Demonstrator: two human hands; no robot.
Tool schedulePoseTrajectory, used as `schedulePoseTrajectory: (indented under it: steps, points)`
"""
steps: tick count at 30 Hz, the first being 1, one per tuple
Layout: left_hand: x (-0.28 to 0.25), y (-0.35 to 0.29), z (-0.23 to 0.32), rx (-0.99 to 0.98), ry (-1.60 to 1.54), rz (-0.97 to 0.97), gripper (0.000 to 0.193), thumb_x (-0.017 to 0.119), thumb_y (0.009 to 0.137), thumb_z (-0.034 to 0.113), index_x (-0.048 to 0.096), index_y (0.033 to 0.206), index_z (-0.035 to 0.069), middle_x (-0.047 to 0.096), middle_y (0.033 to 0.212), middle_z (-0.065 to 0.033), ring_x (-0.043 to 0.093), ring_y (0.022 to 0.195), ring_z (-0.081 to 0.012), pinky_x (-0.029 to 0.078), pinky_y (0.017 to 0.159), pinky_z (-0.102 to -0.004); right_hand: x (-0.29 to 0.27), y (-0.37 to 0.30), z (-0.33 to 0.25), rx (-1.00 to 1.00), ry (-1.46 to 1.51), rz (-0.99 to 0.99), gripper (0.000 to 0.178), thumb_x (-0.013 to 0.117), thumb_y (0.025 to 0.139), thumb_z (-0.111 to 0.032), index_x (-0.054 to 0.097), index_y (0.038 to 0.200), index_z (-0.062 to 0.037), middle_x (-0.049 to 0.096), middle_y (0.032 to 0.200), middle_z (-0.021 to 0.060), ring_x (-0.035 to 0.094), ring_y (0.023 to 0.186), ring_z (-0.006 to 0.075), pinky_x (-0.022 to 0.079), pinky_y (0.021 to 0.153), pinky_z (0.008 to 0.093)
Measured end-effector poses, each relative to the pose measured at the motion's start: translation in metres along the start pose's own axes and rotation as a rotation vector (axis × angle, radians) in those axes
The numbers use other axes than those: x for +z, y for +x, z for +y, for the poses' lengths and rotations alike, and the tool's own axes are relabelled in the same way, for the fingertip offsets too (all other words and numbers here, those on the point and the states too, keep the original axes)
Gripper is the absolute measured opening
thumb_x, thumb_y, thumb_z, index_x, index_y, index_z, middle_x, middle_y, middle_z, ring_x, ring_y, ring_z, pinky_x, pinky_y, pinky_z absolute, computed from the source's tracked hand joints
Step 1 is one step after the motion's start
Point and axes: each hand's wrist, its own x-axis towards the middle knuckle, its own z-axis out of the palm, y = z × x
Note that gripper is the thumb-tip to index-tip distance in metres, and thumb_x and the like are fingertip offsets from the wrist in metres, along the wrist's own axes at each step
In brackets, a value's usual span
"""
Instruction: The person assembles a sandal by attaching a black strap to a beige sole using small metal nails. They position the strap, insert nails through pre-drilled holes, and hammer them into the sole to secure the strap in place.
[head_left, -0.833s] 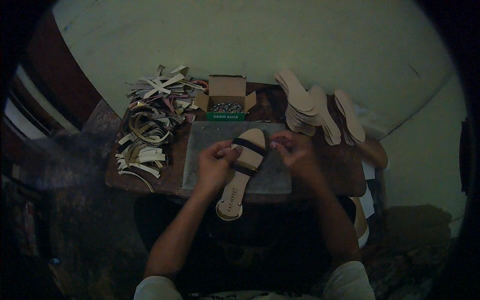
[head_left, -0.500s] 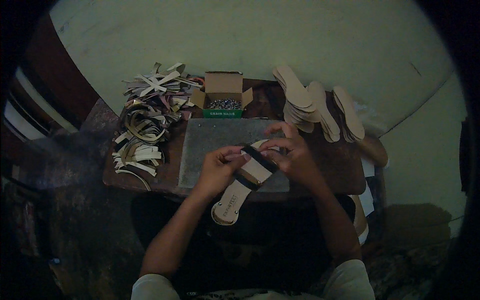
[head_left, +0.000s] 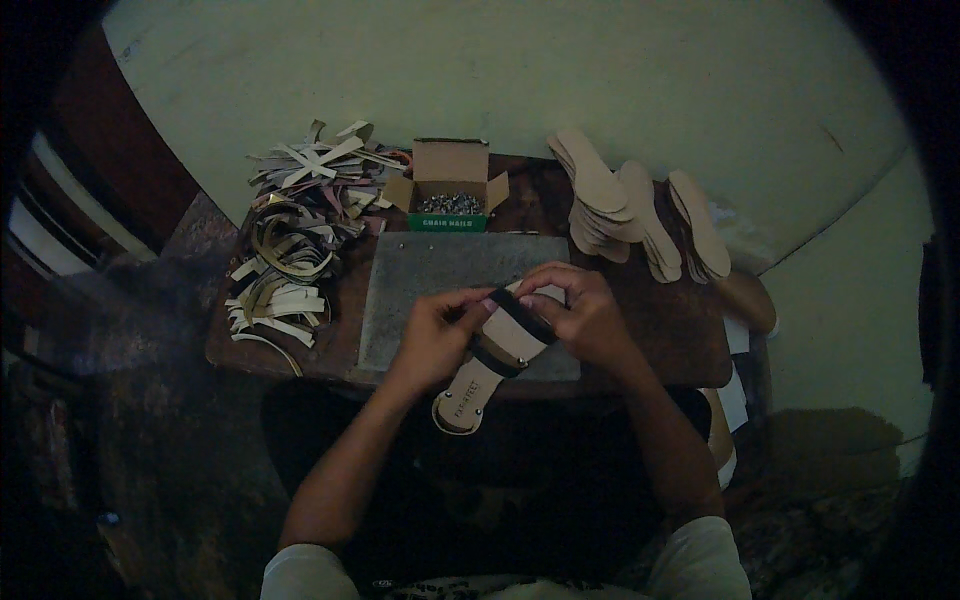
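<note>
Held between both hands is a tan sandal (head_left: 472, 385) with dark straps across it, its rounded heel end toward me and its toe end tilted away to the right. Small shiny nails show at the heel and beside the nearer strap. My left hand (head_left: 438, 335) pinches the left side of the sandal at the farther dark strap (head_left: 524, 316). On the other side, my right hand (head_left: 578, 315) closes thumb and fingers on the strap's right part near the toe. The exact contact under the right fingers is hidden.
A grey slab (head_left: 420, 275) lies on the brown wooden table (head_left: 665, 345). Behind it stands an open green box (head_left: 447, 222) of nails. Piles of cut strips (head_left: 290, 250) fill the left side; stacks of tan insoles (head_left: 600, 190) lie at the back right, near a wall.
The sandal's heel end has shifted slightly up and to the right. My right hand's raised fingers have come down onto the strap; my left hand keeps its hold.
</note>
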Motion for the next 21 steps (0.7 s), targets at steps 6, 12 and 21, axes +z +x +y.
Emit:
schedulePoseTrajectory:
  steps: [6,12,21]
  points:
    - [0.0,-0.001,0.008,-0.021,-0.05,-0.048,0.027,0.065,0.092,0.013,0.068,0.117,0.004,0.07,0.092,-0.007,0.062,0.082,-0.0105,0.05,0.073,-0.0264,-0.002,0.0,0.014,0.032,-0.033,-0.017,0.013,0.069,0.08,-0.005,0.071,0.092,0.0001,0.071,0.087,0.0137,0.068,0.081,0.0232,0.051,0.076,0.0324]
    - [-0.004,-0.001,0.015,0.063,0.188,-0.074,0.025,0.07,0.088,0.014,0.071,0.11,0.003,0.069,0.091,-0.0076,0.063,0.085,-0.0131,0.05,0.075,-0.0276,-0.008,-0.001,0.004,-0.015,-0.164,-0.106,0.01,0.066,0.084,-0.002,0.07,0.093,0.0015,0.071,0.088,0.0094,0.064,0.084,0.0119,0.05,0.077,0.0278]
    - [-0.004,-0.005,0.024,0.318,0.505,-0.051,0.023,0.07,0.085,0.01,0.072,0.106,0.001,0.064,0.08,-0.01,0.061,0.076,-0.0167,0.048,0.071,-0.03,-0.002,0.002,0.024,0.218,0.049,-0.199,0.011,0.065,0.087,-0.002,0.07,0.095,0.0034,0.07,0.087,0.0069,0.063,0.082,0.0096,0.051,0.072,0.0257]
